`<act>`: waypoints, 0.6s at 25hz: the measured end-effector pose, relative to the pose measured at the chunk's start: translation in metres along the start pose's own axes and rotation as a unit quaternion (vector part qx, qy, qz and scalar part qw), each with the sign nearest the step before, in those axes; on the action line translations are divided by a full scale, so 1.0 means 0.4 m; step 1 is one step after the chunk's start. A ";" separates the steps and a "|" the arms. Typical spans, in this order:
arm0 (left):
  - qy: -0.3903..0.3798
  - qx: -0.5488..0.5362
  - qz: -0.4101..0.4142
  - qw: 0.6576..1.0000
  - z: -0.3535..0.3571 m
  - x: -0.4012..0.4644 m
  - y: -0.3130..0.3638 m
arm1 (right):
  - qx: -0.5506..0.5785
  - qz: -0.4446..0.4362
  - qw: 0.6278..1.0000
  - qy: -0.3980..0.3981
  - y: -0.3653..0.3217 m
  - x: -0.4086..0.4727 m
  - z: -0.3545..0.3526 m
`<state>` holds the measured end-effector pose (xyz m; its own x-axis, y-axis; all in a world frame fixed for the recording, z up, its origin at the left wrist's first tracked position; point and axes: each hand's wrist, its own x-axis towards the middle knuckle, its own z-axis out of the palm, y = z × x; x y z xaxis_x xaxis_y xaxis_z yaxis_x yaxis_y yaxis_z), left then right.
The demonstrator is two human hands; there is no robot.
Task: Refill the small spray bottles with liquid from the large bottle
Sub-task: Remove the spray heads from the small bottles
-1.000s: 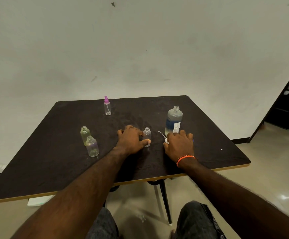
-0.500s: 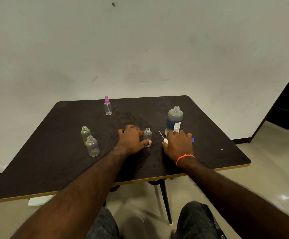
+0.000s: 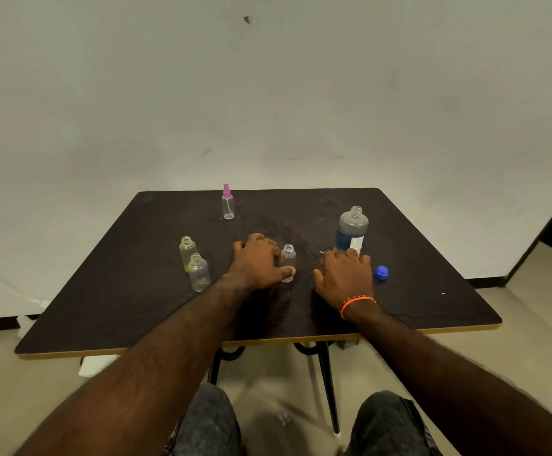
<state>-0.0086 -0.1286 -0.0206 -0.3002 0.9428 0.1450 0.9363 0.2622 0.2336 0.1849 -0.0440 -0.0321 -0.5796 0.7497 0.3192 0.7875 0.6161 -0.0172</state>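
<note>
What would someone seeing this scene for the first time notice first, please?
Two bare forearms reach onto a dark table: the left hand holds a small uncapped clear bottle mid-table, while the right hand rests beside it. Behind the right hand stands the large open bottle, with its blue cap lying to the right. A pink-topped spray bottle stands alone at the far edge.

large bottle (image 3: pixel 351 232) base behind right hand (image 3: pixel 345 278), knees cut off below
</note>
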 end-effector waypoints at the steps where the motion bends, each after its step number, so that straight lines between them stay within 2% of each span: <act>1: 0.014 -0.003 -0.001 1.000 -0.013 -0.008 -0.008 | 0.007 -0.007 1.000 0.001 -0.011 -0.002 -0.003; 9: 0.136 0.027 -0.039 0.989 -0.181 -0.065 -0.168 | 0.055 -0.067 0.996 -0.015 -0.146 0.014 -0.014; 12: 0.175 0.019 -0.075 0.982 -0.232 -0.108 -0.261 | 0.089 -0.092 0.991 -0.029 -0.213 0.034 0.003; 15: 0.189 0.017 -0.137 0.972 -0.236 -0.166 -0.357 | 0.151 -0.141 0.975 -0.084 -0.290 0.066 0.029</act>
<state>-0.1397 -0.2480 0.0274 -0.5780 0.6957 0.4265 0.8158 0.5046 0.2826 0.0758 -0.0927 -0.0326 -0.8097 0.5543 0.1928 0.5098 0.8270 -0.2368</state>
